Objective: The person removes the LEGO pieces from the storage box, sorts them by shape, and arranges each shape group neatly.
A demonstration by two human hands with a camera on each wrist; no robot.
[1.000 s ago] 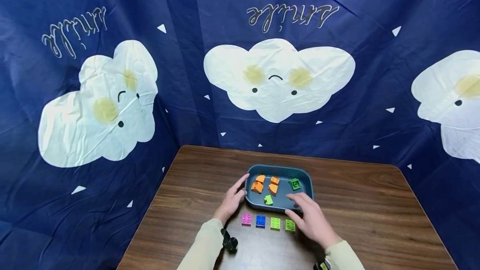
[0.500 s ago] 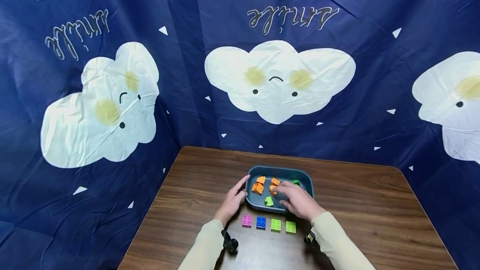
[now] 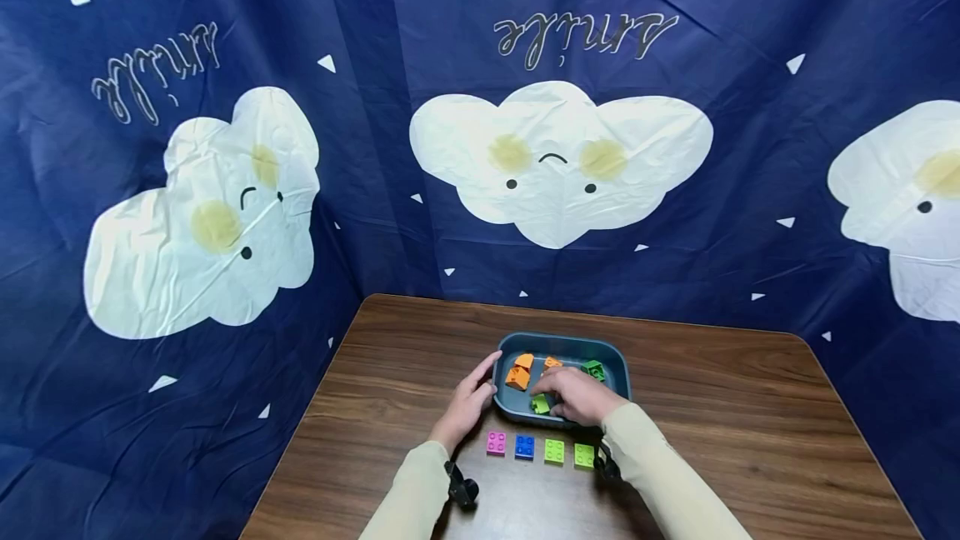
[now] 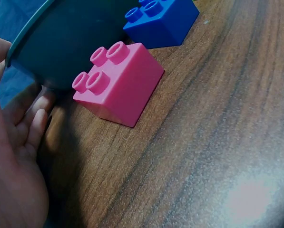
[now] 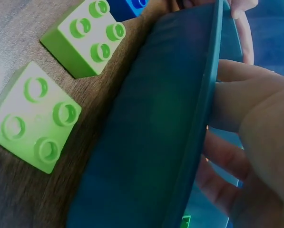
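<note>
A blue-grey tray (image 3: 564,343) holds orange blocks and green blocks. My left hand (image 3: 462,407) rests at its left end, fingers extended against the rim and wall, as the left wrist view also shows. My right hand (image 3: 576,394) reaches into the tray, fingers and thumb bent down around a light green brick (image 3: 540,404). Whether they pinch it cannot be told; the right wrist view shows the hand (image 5: 256,123) behind the tray wall, that brick hidden. Orange blocks (image 3: 517,377) lie to the left, another orange block (image 3: 552,362) is partly covered, and a dark green block (image 3: 593,370) lies right.
Before the tray, a row of studded bricks stands on the wooden table (image 3: 397,357): a pink brick (image 3: 497,442), a blue brick (image 3: 524,447), a light green brick (image 3: 554,451) and another light green brick (image 3: 584,456) beside my right wrist. A dark blue curtain hangs behind.
My right hand has moved from the tray's front right edge leftward, passing over the orange blocks, then down to the light green brick. My left hand has stayed at the tray's left end.
</note>
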